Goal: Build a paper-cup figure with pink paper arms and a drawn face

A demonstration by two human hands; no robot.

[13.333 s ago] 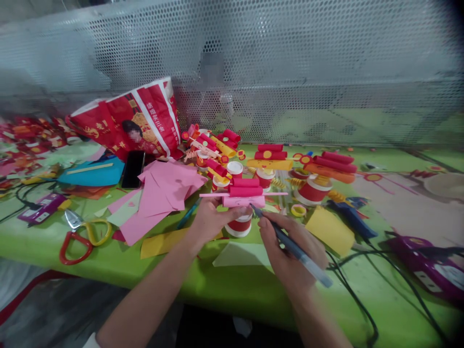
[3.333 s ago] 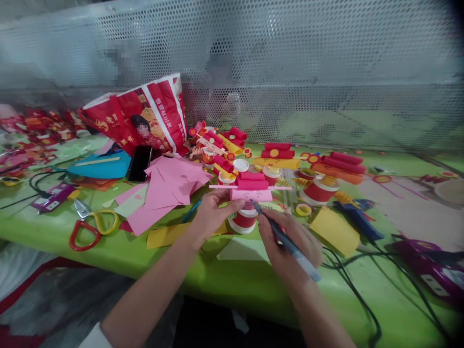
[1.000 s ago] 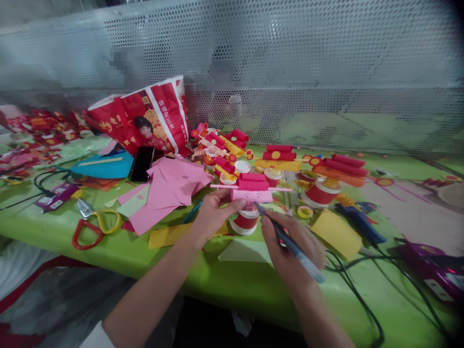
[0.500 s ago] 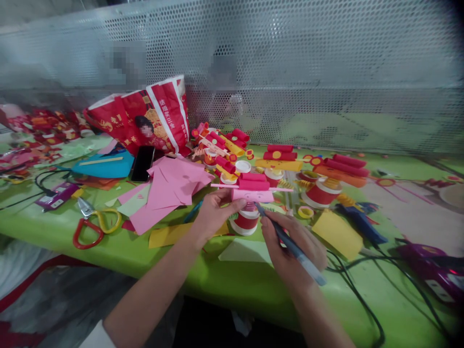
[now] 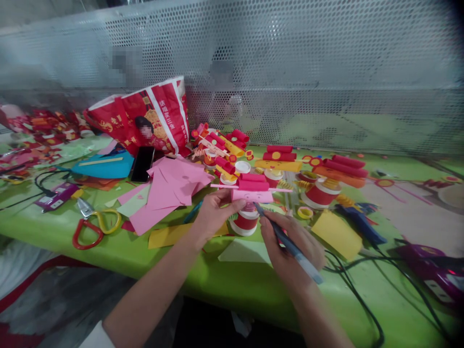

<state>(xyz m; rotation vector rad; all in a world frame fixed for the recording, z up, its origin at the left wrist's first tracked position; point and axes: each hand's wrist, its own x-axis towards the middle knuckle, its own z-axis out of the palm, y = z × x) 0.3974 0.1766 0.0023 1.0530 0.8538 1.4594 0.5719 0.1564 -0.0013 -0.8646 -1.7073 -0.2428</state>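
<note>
On a green counter (image 5: 232, 280), pink-faced paper figure (image 5: 253, 195) near centre, left hand (image 5: 213, 216) pinching its side, right hand (image 5: 308, 241) gripping a pen (image 5: 292, 247), tip near its face, red bag (image 5: 141, 116) behind (lettered 结婚买三金).

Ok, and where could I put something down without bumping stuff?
Two patches of the green table look bare: one between the right forearm and black cable, another left of the scissors, nearer than the purple socket box. Beyond the left hand and right hand it's crowded with paper figures, cups and pink sheets.
</note>
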